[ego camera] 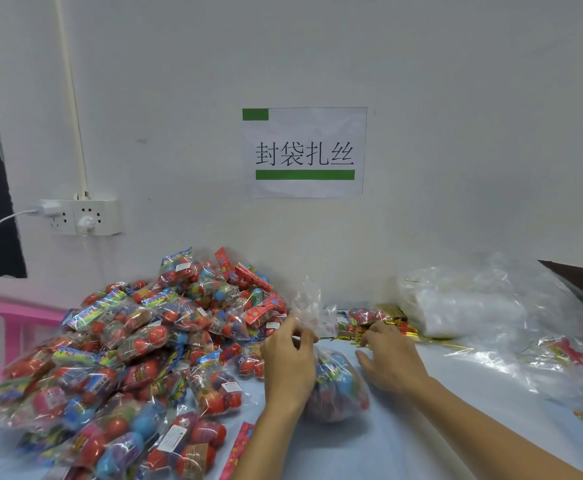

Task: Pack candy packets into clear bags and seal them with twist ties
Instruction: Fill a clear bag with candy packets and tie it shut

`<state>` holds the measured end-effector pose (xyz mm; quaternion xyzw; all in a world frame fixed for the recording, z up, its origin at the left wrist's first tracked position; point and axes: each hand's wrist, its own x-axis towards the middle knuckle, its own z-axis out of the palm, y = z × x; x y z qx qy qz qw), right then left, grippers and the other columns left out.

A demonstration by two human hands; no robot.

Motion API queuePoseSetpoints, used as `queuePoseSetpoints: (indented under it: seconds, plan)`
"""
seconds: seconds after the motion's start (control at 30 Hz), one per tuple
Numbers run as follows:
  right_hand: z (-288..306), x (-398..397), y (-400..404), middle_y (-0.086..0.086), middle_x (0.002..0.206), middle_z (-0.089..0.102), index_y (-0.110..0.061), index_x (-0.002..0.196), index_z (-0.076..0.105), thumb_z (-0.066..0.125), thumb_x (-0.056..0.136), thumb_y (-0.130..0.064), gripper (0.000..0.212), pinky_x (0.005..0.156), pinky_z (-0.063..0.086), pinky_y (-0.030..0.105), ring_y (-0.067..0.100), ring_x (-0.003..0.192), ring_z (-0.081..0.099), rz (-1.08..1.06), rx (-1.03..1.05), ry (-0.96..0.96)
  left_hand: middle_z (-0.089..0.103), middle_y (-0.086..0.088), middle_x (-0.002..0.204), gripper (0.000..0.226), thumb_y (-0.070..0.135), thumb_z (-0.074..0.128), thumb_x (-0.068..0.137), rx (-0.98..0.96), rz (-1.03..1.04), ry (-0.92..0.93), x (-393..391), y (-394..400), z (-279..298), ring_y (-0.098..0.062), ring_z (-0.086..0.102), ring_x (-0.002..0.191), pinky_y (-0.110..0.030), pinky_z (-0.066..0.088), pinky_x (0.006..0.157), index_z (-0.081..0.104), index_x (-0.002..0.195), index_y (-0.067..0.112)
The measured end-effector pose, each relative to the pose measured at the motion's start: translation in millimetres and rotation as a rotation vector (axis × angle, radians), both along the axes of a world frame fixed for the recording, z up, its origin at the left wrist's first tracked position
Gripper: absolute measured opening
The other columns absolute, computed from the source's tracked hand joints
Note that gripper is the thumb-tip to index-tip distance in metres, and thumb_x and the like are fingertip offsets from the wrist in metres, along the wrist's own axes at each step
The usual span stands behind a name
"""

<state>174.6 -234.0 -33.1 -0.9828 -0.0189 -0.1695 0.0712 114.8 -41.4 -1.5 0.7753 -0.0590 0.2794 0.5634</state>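
Left hand (288,362) pinching filled bag (335,386) neck, right hand (392,362) on twist ties (397,329)

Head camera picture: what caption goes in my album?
Left hand pinches a filled clear plastic bag's neck while right hand reaches gold twist ties.

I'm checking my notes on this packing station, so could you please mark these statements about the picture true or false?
1. The left hand pinches the gathered neck of a filled clear bag. True.
2. The right hand holds a pair of scissors. False: it reaches to the gold twist ties and holds no tool.
3. The pile of candy packets lies to the left of the hands. True.
4. The sign on the wall has red bars. False: its bars are green.
5. The stack of empty clear bags lies at the right, near the wall. True.
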Motion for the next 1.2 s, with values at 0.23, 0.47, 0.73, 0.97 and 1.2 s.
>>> queuePoseSetpoints:
  seconds: [0.23,0.47,0.73,0.97,1.2]
  plan:
    - [25.8,-23.4,10.6,-0.007,0.071,0.065,-0.021,0.076,0.063,0.065,0.094,-0.019,0.018,0.067,0.052,0.032,0.014,0.07,0.062,0.055,0.492,-0.18,0.066,0.0,0.071,0.035,0.01,0.055,0.096,0.005,-0.01,0.005,-1.5,-0.6,1.7,-0.013,0.059,0.064,-0.015,0.039,0.052,0.05,0.065,0.025]
    - [45.9,-59.1,35.8,-0.01,0.064,0.068,-0.025,0.07,0.073,0.072,0.088,-0.016,0.02,0.057,0.045,0.012,-0.002,0.061,0.062,0.186,0.768,-0.113,0.064,-0.007,0.079,0.018,0.018,0.059,0.097,-0.088,-0.095,0.018,-3.6,-2.4,4.6,-0.012,0.055,0.055,-0.033,0.047,0.059,0.061,0.079,0.015]
    - [54.4,-87.1,51.3,-0.021,0.058,0.064,-0.022,0.082,0.081,0.071,0.09,-0.018,0.014,0.052,0.035,0.009,-0.004,0.052,0.051,0.333,0.829,-0.106,0.07,-0.013,0.084,0.008,0.013,0.067,0.092,-0.21,-0.317,0.011,-4.9,-9.3,7.3,-0.013,0.059,0.063,-0.016,0.048,0.056,0.074,0.09,0.017]
    - [51.6,-95.8,47.2,-0.006,0.083,0.076,-0.023,0.091,0.082,0.068,0.093,-0.018,0.014,0.073,0.052,0.028,0.014,0.077,0.064,0.387,0.934,-0.067,0.076,0.002,0.088,0.013,0.014,0.065,0.093,-0.149,-0.382,0.021,-5.5,-9.6,6.5,-0.013,0.069,0.081,-0.028,0.057,0.072,0.077,0.091,0.02]
    - [52.4,-99.1,43.7,-0.01,0.092,0.078,-0.02,0.085,0.082,0.056,0.086,-0.009,0.028,0.074,0.049,0.009,-0.002,0.09,0.069,0.453,1.233,0.108,0.069,-0.018,0.09,0.023,0.015,0.063,0.095,-0.157,-0.331,0.038,-3.5,-7.2,4.2,-0.015,0.057,0.069,-0.015,0.046,0.056,0.068,0.094,-0.007]
